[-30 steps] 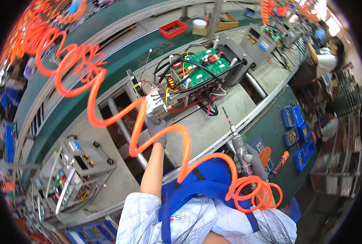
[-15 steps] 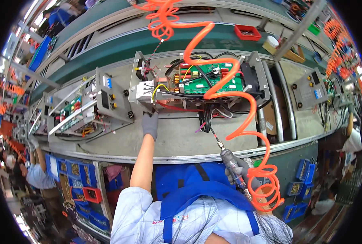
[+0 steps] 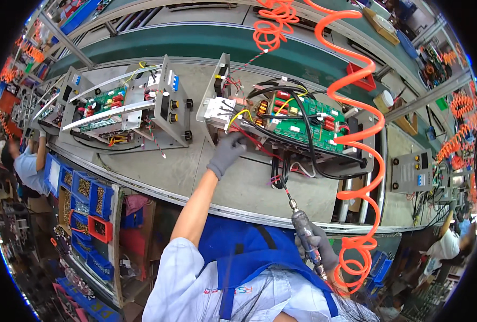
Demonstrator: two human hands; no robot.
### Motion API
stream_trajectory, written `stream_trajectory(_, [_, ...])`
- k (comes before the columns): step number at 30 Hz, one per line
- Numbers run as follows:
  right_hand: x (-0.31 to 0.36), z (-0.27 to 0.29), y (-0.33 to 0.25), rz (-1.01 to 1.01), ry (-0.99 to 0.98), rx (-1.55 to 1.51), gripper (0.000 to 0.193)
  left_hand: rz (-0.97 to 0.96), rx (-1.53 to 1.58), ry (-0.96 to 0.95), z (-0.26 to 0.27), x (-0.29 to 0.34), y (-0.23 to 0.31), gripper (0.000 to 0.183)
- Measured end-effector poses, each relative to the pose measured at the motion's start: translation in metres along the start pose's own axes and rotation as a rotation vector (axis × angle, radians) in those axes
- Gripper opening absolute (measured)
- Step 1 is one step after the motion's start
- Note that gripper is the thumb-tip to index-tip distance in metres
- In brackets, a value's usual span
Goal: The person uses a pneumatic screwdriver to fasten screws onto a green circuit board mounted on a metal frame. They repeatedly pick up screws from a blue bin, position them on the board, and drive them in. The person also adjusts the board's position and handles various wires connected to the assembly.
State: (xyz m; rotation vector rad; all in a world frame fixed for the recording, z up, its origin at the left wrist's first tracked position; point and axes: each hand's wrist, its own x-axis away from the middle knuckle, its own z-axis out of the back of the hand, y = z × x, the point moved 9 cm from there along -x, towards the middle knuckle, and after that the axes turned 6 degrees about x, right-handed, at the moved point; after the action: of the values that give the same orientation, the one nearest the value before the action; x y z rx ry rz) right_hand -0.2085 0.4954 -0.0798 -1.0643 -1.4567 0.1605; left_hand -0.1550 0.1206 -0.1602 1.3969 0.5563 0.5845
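An open metal chassis holding a green circuit board (image 3: 302, 132), a white block and many cables sits in front of me. My left hand (image 3: 227, 154), in a grey glove, is at its near left side, fingers curled in by the red wires (image 3: 255, 143); what they pinch, if anything, is hidden. My right hand (image 3: 324, 246), also gloved, is wrapped round a dark air screwdriver (image 3: 304, 225). Its long bit points up toward the bundle of black cables (image 3: 277, 173) hanging from the chassis front. Nearby runs an orange coiled air hose (image 3: 379, 161).
A similar open unit (image 3: 166, 112) stands at the left, and another grey unit (image 3: 411, 170) at the right past metal rollers (image 3: 344, 206). Blue bins (image 3: 91, 198) of small parts and a red bin (image 3: 100, 229) hang below left. A green conveyor belt (image 3: 195, 45) runs behind. Other people work at both sides.
My left hand has moved from the chassis's lower left corner rightward to the red wires. The view has turned, so the units appear tilted. My right hand keeps holding the screwdriver.
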Motion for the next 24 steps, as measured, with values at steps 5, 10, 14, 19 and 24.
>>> stream_trajectory(5, [-0.005,-0.017,-0.009,0.021,0.030,-0.020,0.065,-0.280,-0.901,-0.117,-0.013,-0.003,0.044,0.026])
stream_trajectory(10, [-0.008,-0.040,-0.019,0.030,0.047,-0.009,0.069,-0.101,-1.097,-0.180,-0.003,-0.024,0.023,0.025])
stream_trajectory(14, [-0.008,-0.053,-0.016,0.048,0.043,-0.033,0.075,-0.079,-1.182,-0.277,-0.002,-0.025,0.004,0.028])
stream_trajectory(19, [-0.011,-0.058,0.002,0.083,0.018,-0.129,0.083,0.213,-1.022,-0.282,0.003,-0.035,-0.014,0.039])
stream_trajectory(24, [-0.008,-0.062,0.010,0.101,0.017,-0.182,0.077,0.322,-1.050,-0.379,0.000,-0.035,-0.019,0.047])
